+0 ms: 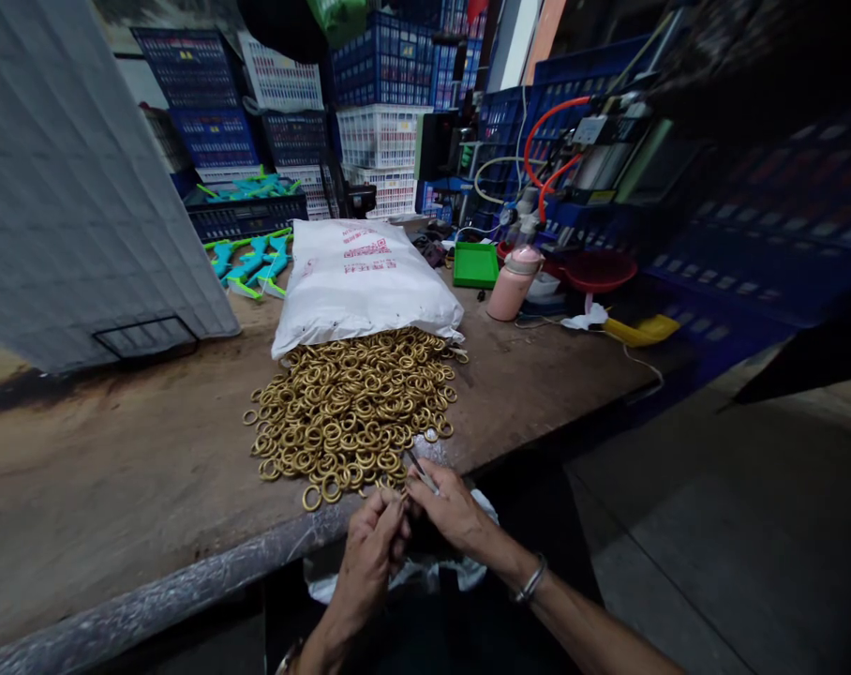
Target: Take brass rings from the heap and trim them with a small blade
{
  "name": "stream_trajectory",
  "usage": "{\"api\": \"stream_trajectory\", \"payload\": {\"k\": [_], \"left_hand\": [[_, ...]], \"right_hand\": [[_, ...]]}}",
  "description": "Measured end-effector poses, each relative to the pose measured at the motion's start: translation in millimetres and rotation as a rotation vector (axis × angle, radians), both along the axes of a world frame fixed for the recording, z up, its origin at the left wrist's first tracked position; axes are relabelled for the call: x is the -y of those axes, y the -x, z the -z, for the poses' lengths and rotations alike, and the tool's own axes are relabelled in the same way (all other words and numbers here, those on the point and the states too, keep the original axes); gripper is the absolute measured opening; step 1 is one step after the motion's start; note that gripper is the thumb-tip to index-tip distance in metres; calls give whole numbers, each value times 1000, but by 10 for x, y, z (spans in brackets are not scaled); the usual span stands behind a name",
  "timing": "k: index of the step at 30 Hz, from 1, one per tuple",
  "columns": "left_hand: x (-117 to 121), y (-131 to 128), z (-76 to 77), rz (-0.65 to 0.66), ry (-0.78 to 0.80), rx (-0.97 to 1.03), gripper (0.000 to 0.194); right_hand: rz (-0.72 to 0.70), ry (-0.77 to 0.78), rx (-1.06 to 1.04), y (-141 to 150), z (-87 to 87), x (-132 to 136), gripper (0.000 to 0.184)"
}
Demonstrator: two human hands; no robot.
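My left hand (375,539) is closed in a pinch at the table's front edge; a sliver of gold shows at its fingertips, seemingly a ring mostly hidden by the fingers. Beside it, almost touching, my right hand (452,511) grips a small knife (421,472) with a thin, dark blade pointing up and left. Just beyond both hands lies a heap of gold-coloured rings (355,403), with a few loose ones at its near edge. A white sack (369,281) with red print rests behind the heap, its front edge over the rings.
The brown table (151,478) has a plastic-wrapped front edge. A grey-white corrugated panel (95,187) stands at left. Turquoise plastic parts (257,262), a green tray (475,265), a pink bottle (514,284) and a red bowl (598,270) sit farther back. Below the hands is a white bag (323,589).
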State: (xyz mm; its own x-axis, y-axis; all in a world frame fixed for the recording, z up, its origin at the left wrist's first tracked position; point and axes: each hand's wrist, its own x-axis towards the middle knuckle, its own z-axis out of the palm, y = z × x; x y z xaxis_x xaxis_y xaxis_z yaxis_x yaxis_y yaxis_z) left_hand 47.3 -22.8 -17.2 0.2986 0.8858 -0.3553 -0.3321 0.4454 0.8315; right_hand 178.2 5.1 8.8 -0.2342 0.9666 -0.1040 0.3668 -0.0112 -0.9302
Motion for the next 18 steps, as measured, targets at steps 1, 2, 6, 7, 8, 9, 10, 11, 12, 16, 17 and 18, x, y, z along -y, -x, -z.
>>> {"api": "stream_trajectory", "payload": {"k": [1,2,6,7,8,9,10,11,12,16,17,18], "left_hand": [[-1,-1,-7,-2,7,3,29],[-2,-3,-14,-9,13,1,30],[-19,-7,-50,-60,22,-20,31],[-24,-8,-61,-72,24,-23,32],[-30,-9,-72,-82,29,-26,34],[-36,-10,-82,-91,32,-30,36],[-42,-11,-90,-100,31,-35,39],[-46,-12,-95,-107,27,-40,41],[-50,-12,-95,-113,20,-44,41],[-44,3,-47,-125,-42,-55,38],[-35,10,-32,-118,-56,-53,37],[-22,18,-21,-108,-64,-47,37]], "right_hand": [[9,-8,15,-5,-3,1,19],[25,-23,50,-10,0,3,20],[29,-113,283,-40,47,33,21],[-7,-139,338,-48,58,48,17],[-50,-161,388,-55,66,63,13],[-90,-178,433,-61,70,78,10],[-121,-189,472,-63,69,91,10],[-144,-192,507,-63,65,101,13],[-158,-190,541,-60,59,107,15],[-214,-175,623,-55,52,105,20],[-235,-181,631,-64,61,103,21],[-252,-192,639,-78,74,100,22]]}}
